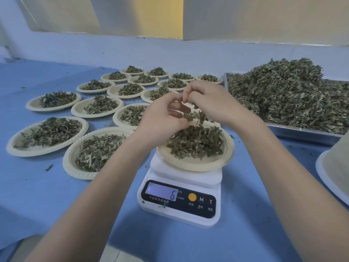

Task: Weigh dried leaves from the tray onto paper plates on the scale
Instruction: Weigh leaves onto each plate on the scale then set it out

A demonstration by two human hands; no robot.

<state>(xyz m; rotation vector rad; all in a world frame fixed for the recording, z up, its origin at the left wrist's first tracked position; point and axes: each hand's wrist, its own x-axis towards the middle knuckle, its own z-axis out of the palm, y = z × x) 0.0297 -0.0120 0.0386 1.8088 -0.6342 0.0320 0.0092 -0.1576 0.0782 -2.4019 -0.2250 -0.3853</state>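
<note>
A white digital scale (pixel 181 197) stands on the blue table, its display reading 6. On it sits a paper plate (pixel 196 163) with a heap of dried leaves (pixel 196 141). Both hands hover just above that plate. My left hand (pixel 162 120) pinches a small clump of leaves (pixel 195 116) that hangs between the two hands. My right hand (pixel 209 101) has its fingers curled and pinches bits of the same clump at its fingertips. A metal tray (pixel 302 132) piled high with dried leaves (pixel 287 91) lies at the right.
Several filled paper plates (pixel 47 137) cover the table to the left and behind the scale. A stack of empty plates (pixel 334 171) sits at the right edge. A pale wall closes the back of the table.
</note>
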